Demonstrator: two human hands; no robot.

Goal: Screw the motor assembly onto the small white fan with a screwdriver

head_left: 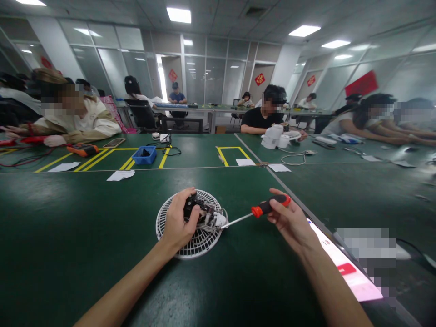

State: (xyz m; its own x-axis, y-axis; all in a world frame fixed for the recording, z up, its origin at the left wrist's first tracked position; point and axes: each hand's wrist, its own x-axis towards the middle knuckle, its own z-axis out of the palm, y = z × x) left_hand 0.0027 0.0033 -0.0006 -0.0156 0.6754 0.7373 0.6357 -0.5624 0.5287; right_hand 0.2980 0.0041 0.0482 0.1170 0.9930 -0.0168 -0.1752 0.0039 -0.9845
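A round white fan grille (200,243) lies flat on the green table (85,236) in front of me. On it sits a small black motor unit (200,212) with wires and white parts. My left hand (179,222) is closed around this unit from the left. My right hand (289,220) grips a screwdriver (269,206) with a red and black handle. Its metal shaft points left, and the tip touches the white part at the unit's right side.
A phone or tablet (344,265) with a lit screen lies by my right forearm. A blue tray (144,155), paper slips, a multimeter (82,149) and white fan parts (276,136) sit farther back. Several other people work at the far tables.
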